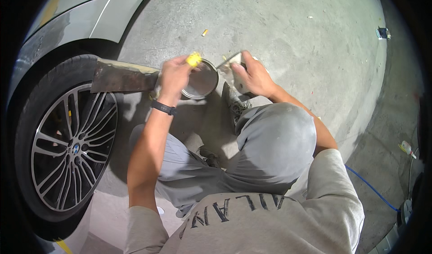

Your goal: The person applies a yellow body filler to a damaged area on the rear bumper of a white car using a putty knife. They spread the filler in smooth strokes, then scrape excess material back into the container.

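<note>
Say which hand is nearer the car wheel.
Left. The left hand is to the right of the car wheel, between it and the right hand, which is farther off to the right.

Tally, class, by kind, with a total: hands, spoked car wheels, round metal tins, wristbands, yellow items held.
Left hand and right hand: 2
Spoked car wheels: 1
Round metal tins: 1
Wristbands: 1
Yellow items held: 1
Total: 6

Left grip (175, 74) holds a yellow piece (194, 59) near 1 can (204, 81).
</note>
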A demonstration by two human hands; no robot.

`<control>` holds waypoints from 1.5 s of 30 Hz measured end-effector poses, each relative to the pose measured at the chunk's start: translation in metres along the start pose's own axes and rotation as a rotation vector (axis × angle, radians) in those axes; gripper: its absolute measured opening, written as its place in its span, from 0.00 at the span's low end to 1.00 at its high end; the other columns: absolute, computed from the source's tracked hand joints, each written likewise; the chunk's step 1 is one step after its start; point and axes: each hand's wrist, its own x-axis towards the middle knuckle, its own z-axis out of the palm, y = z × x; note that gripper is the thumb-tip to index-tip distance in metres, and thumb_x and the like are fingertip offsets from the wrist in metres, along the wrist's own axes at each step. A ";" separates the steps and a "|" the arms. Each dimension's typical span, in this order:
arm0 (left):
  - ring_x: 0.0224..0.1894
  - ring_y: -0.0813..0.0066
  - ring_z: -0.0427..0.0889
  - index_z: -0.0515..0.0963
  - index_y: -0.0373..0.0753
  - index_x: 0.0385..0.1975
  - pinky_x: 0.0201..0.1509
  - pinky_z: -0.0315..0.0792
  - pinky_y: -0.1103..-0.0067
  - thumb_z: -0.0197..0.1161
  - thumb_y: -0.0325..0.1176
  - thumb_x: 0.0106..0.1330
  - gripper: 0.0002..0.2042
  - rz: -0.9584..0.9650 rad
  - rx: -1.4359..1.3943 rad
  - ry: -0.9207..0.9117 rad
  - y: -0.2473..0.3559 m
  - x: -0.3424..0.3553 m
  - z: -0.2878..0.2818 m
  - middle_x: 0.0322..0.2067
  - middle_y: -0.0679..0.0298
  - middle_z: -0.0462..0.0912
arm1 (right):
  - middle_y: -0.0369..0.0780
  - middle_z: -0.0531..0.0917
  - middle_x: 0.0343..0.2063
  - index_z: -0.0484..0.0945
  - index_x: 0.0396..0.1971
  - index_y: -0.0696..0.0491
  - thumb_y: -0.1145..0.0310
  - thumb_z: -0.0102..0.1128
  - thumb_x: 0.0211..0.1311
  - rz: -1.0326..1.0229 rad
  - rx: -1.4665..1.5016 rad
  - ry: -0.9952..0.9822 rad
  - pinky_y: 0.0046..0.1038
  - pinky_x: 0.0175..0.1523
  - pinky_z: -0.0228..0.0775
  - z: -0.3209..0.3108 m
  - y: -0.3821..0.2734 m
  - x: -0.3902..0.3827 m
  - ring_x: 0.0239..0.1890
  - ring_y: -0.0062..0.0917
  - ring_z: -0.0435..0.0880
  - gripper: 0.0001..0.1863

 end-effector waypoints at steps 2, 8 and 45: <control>0.37 0.80 0.87 0.86 0.28 0.47 0.45 0.78 0.81 0.58 0.25 0.71 0.12 0.023 0.257 0.192 -0.002 -0.006 -0.025 0.39 0.57 0.92 | 0.58 0.80 0.31 0.67 0.44 0.60 0.52 0.53 0.78 -0.013 -0.006 0.133 0.47 0.41 0.71 0.005 0.037 -0.009 0.35 0.57 0.78 0.22; 0.46 0.64 0.88 0.79 0.26 0.55 0.53 0.77 0.74 0.61 0.25 0.66 0.19 -0.055 0.246 0.533 -0.082 -0.072 -0.129 0.43 0.52 0.90 | 0.63 0.81 0.38 0.73 0.49 0.60 0.53 0.55 0.76 0.303 -0.183 0.354 0.47 0.50 0.73 0.006 0.190 -0.017 0.44 0.61 0.81 0.22; 0.81 0.43 0.45 0.50 0.35 0.79 0.82 0.42 0.45 0.80 0.41 0.45 0.59 0.287 1.233 -0.373 -0.046 -0.010 0.002 0.78 0.47 0.50 | 0.45 0.86 0.41 0.76 0.56 0.68 0.53 0.67 0.71 0.495 0.398 0.378 0.31 0.46 0.77 -0.009 0.032 0.069 0.40 0.26 0.84 0.31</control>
